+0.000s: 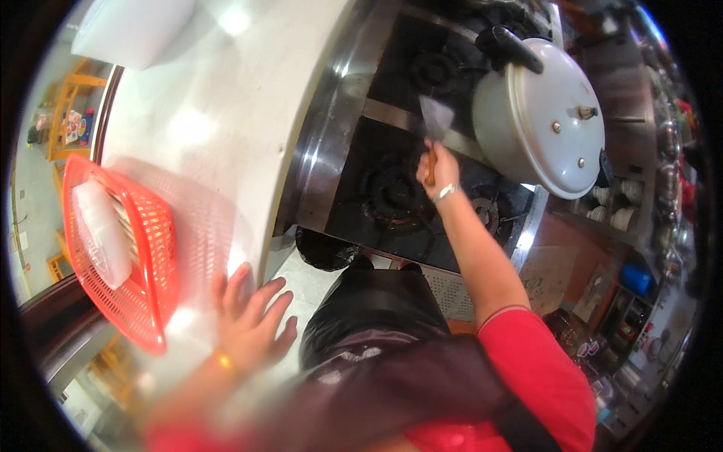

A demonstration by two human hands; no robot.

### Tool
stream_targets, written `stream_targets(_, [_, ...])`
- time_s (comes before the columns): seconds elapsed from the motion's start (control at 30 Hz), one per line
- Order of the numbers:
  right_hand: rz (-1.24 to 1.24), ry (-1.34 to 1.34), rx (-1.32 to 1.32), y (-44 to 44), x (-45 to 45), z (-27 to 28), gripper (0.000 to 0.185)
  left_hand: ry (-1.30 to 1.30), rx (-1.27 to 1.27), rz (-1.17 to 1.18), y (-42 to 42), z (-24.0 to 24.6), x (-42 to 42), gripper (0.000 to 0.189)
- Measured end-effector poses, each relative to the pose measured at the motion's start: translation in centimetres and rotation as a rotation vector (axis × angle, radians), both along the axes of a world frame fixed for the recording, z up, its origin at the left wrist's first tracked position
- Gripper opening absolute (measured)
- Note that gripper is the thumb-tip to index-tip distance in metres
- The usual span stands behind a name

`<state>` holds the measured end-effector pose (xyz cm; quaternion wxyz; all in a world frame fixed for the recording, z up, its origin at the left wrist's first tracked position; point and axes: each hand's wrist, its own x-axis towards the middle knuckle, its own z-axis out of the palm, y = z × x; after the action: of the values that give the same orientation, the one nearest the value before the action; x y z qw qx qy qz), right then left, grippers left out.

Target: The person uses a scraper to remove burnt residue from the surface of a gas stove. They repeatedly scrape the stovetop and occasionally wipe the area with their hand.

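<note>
In my right hand [443, 169] is a metal scraper [436, 117] with a wooden handle, its flat blade pointing away from me. The scraper is over the black gas stove top [353, 195], between two burners. My left hand [251, 322] is empty, its fingers spread above the edge of the white counter [243, 113]; whether it touches the surface I cannot tell. A large pressure cooker [556, 118] with a clamped-looking lid and black handles stands on the stove, right of the scraper.
A red plastic basket [161, 226] holding a clear plastic container [101, 237] sits on the counter at left. A white box-like thing [127, 34] stands farther back. Below the stove's front is a black-lined bin [325, 248]. Stacked bowls [621, 209] fill a shelf at right.
</note>
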<state>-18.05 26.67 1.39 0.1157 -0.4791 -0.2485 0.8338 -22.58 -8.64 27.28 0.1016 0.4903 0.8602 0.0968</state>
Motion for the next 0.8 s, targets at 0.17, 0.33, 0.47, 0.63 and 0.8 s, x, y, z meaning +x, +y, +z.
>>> stream_targets(0.17, [0.058,-0.428,0.065,2.0,0.3,-1.5,0.021,0.021,-0.016,-0.002,0.3,0.0,0.1,0.034])
stream_targets(0.33, [0.022,-0.233,-0.042,7.5,-3.9,-1.1,0.016,0.050,-0.028,-0.003,0.7,0.0,0.3,0.035])
stream_targets(0.47, [0.021,-0.229,0.121,-0.3,1.6,0.4,0.023,0.046,-0.018,0.004,0.6,0.0,0.3,0.035])
stream_targets(0.63, [0.450,-0.326,0.140,-9.6,5.8,1.3,0.026,0.036,-0.016,0.015,0.3,0.1,0.3,0.035])
stream_targets(0.8, [0.645,-0.372,0.148,-5.2,4.7,2.5,0.030,0.047,-0.025,0.015,0.4,0.0,0.3,0.034])
